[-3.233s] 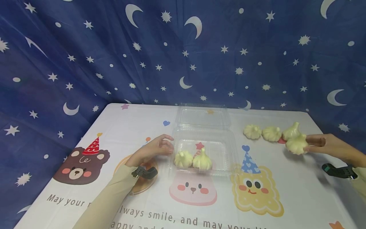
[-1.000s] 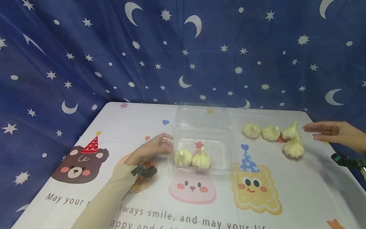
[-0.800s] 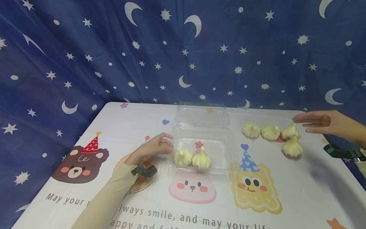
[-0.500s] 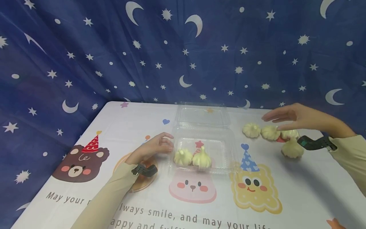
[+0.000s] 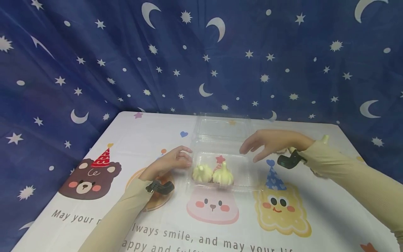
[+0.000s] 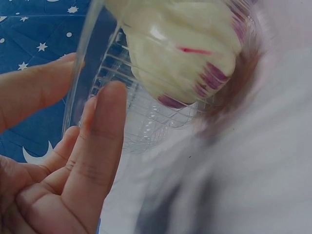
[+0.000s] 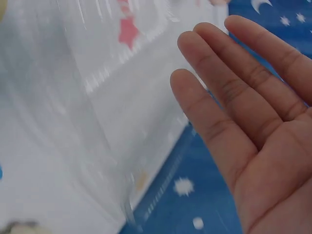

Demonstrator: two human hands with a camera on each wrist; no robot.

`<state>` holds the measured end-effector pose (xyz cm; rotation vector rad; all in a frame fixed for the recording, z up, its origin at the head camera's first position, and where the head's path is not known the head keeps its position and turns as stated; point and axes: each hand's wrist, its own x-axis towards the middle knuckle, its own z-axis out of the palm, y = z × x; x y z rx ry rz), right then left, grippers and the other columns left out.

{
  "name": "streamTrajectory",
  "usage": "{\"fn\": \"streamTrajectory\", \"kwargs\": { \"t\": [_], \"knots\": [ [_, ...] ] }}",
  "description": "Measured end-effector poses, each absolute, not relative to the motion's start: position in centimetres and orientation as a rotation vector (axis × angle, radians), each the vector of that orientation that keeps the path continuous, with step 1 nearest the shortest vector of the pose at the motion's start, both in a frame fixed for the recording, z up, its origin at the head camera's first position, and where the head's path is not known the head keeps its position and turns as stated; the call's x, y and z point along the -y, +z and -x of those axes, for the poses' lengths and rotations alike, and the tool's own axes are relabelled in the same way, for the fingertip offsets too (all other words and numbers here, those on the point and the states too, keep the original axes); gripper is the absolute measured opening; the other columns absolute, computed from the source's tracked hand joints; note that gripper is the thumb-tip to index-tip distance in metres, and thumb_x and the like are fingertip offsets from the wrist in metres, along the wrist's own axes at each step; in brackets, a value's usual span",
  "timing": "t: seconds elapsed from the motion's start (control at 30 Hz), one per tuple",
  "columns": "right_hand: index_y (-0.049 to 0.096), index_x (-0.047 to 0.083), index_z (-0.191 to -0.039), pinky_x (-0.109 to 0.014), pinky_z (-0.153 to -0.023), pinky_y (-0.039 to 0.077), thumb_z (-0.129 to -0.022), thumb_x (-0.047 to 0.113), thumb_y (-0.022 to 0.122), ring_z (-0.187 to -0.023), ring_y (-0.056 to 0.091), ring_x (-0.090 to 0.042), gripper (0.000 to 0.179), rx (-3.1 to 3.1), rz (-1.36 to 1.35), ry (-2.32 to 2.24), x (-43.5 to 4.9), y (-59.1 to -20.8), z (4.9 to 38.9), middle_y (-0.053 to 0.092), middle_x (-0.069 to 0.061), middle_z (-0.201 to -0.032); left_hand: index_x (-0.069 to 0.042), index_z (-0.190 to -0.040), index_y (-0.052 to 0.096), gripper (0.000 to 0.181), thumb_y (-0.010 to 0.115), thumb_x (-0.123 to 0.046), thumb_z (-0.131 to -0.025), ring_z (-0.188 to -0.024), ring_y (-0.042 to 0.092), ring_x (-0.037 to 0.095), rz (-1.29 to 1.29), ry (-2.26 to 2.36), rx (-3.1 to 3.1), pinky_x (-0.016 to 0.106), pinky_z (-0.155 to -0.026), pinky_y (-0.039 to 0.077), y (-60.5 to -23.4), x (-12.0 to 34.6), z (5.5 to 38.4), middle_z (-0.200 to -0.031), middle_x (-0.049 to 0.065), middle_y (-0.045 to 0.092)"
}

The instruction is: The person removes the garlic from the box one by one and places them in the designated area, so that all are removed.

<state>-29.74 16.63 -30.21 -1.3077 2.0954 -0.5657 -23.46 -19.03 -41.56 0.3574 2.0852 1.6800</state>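
Observation:
A clear plastic clamshell container lies with its lid folded back. Two pale garlic bulbs stand near its front wall. My left hand holds the container's left edge; in the left wrist view, thumb and finger lie either side of the rim, close to a purple-marked garlic bulb. Over the container's right side hovers my right hand, fingers spread and nothing in them, as the right wrist view confirms. More garlic bulbs on the right are mostly hidden by my right forearm; one stem peeks above the sleeve.
A white tablecloth with printed cartoon figures and lettering covers the table. Dark blue cloth with moons and stars hangs behind and along the left. Each wrist carries a dark strap-like device.
My right hand set one garlic bulb down by the others on the right, let go, then swept left over them to the container. My left hand has stayed in place.

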Motion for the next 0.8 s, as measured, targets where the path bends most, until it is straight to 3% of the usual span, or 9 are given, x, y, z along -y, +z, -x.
{"fn": "streamTrajectory", "kwargs": {
  "t": [0.37,0.57,0.8],
  "knots": [
    [0.054,-0.004,-0.126,-0.038,-0.097,0.049,-0.082,0.007,0.07,-0.117,0.058,-0.032,0.048,-1.913,1.275,-0.514,-12.3,-34.2,30.6,0.059,-0.022,-0.125,0.006,-0.132,0.034,0.054,0.06,-0.006,-0.086,-0.086,0.06,0.008,-0.365,1.684,-2.097,0.024,-0.082,0.05,-41.5,18.9,23.1,-0.099,0.004,0.06],
    [0.054,-0.004,-0.125,-0.036,-0.099,0.048,-0.077,0.008,0.074,-0.118,0.057,-0.032,0.053,-1.87,1.283,-0.487,-10.9,-35.8,30.3,0.06,-0.018,-0.125,0.007,-0.132,0.034,0.054,0.059,-0.004,-0.085,-0.085,0.06,0.007,-0.377,1.68,-2.1,0.023,-0.079,0.049,-41.5,18.8,23.1,-0.096,0.0,0.06],
    [0.057,0.005,-0.124,-0.031,-0.099,0.047,-0.073,0.011,0.078,-0.115,0.059,-0.023,0.056,-1.854,1.326,-0.447,-9.8,-37.0,30.1,0.058,-0.009,-0.129,0.005,-0.133,0.035,0.055,0.059,-0.004,-0.084,-0.087,0.059,0.007,-0.359,1.659,-2.12,0.023,-0.08,0.049,-41.3,18.8,23.2,-0.096,-0.001,0.059]
  ]
}}
